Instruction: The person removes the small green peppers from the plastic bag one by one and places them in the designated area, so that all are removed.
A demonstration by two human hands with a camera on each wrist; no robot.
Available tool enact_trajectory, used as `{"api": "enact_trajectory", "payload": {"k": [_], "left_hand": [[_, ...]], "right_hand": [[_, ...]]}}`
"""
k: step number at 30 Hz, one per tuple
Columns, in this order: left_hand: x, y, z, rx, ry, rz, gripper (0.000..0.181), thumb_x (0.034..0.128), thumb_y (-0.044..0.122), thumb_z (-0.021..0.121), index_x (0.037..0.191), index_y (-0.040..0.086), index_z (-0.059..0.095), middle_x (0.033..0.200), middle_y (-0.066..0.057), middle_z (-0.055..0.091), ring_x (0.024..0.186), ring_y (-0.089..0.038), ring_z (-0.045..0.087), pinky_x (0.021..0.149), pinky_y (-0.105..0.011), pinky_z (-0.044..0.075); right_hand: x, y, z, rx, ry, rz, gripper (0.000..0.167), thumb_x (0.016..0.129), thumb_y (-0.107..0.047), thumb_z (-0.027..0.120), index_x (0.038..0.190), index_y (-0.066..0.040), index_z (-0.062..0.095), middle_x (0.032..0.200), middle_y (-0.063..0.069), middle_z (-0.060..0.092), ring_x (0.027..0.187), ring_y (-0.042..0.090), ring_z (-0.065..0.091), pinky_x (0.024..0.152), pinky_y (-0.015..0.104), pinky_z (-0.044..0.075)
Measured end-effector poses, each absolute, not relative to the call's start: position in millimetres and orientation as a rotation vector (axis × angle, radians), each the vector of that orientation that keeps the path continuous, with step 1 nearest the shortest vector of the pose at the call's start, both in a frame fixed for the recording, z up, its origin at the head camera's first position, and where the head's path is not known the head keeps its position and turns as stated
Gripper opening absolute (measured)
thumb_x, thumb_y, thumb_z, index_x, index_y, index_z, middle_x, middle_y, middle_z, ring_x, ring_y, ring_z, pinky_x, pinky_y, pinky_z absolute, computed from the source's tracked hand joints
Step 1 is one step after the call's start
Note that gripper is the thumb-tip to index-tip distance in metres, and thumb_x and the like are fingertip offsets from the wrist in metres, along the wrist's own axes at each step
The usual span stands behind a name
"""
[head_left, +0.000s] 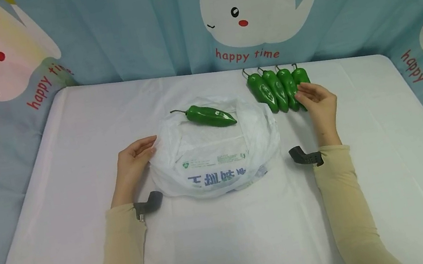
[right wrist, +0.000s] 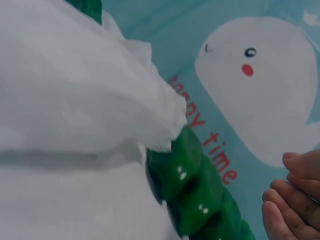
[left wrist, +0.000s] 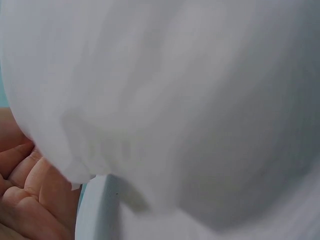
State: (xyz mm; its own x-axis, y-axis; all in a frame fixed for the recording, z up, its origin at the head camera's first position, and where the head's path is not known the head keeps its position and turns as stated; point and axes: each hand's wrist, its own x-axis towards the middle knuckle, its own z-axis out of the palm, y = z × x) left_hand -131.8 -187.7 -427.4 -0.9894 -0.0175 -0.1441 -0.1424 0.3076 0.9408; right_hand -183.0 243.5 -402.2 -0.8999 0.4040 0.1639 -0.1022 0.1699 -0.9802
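Observation:
A white translucent plastic bag (head_left: 210, 151) with blue and green print lies mid-table, its mouth spread. One glossy green pepper (head_left: 208, 116) lies at the bag's far side, stem pointing left. My left hand (head_left: 134, 162) is at the bag's left edge with fingers loosely bent; the bag hides part of it in the left wrist view. Right of the bag, several green peppers (head_left: 278, 92) stand side by side in a row. My right hand (head_left: 318, 101), fingers loosely bent, is over the lower end of the rightmost pepper; whether it touches is unclear. In the right wrist view its fingers (right wrist: 295, 215) hold nothing visible.
A white cloth covers the table (head_left: 231, 242). Behind it hangs a light blue curtain (head_left: 134, 32) printed with whales and red lettering. Each wrist wears a dark camera mount (head_left: 305, 156) over a beige sleeve (head_left: 344, 198).

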Motion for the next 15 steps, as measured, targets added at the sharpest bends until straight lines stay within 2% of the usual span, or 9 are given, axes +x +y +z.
{"api": "enact_trajectory", "payload": {"k": [11, 15], "left_hand": [[-131.3, -187.7, -428.8, -0.142, 2.455, 1.809, 0.035, 0.0931, 0.013, 0.060, 0.126, 0.001, 0.058, 0.124, -0.016, 0.060, 0.108, -0.012, 0.058, 0.085, -0.012, 0.045], [-130.8, -187.4, -427.4, -0.150, 2.450, 1.793, 0.036, 0.0933, 0.015, 0.060, 0.127, 0.003, 0.059, 0.124, -0.014, 0.060, 0.112, -0.018, 0.057, 0.086, -0.013, 0.045]], "right_hand": [[-179.0, 208.1, -397.6, -0.135, -2.122, 1.880, 0.030, 0.084, 0.003, 0.068, 0.113, 0.007, 0.064, 0.108, 0.014, 0.067, 0.093, 0.012, 0.063, 0.081, 0.018, 0.050], [-177.8, 193.0, -396.6, -0.050, -2.160, 1.901, 0.029, 0.085, 0.003, 0.067, 0.113, 0.008, 0.064, 0.108, 0.014, 0.066, 0.094, 0.014, 0.063, 0.083, 0.020, 0.050]]}}
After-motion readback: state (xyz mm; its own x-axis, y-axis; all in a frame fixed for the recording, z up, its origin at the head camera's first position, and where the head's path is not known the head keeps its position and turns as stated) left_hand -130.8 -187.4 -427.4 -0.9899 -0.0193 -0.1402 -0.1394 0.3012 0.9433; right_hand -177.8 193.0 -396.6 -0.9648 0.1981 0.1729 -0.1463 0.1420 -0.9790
